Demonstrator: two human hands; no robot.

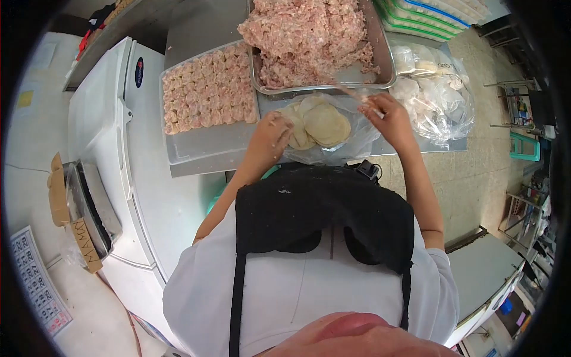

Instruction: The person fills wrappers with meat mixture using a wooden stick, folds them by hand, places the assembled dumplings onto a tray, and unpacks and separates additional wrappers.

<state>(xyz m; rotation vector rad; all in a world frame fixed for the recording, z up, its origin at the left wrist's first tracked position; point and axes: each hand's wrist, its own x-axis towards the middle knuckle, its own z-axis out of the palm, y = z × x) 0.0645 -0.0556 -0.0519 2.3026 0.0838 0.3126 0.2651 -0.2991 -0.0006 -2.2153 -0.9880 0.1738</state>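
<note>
My right hand (pixel 386 114) is closed round a thin, light stick-like tool (pixel 351 92), whose far end points toward the meat tray. My left hand (pixel 272 135) lies at the left edge of the round pale wrappers (pixel 327 125), its fingers curled; whether a wrapper is between them is hard to make out. The wrappers rest on a clear plastic bag (pixel 363 134) at the table's front edge. Just beyond them stands a metal tray (pixel 321 90) of minced pink meat (pixel 309 35). To the left, rows of filled dumplings (pixel 208 89) sit on a flat tray (pixel 211 143).
Clear bags of pale pieces (pixel 437 101) lie on the right of the table, with stacked green-edged containers (pixel 419 21) behind. A white fridge (pixel 154 172) stands at the left. Tiled floor (pixel 437 184) shows at the right.
</note>
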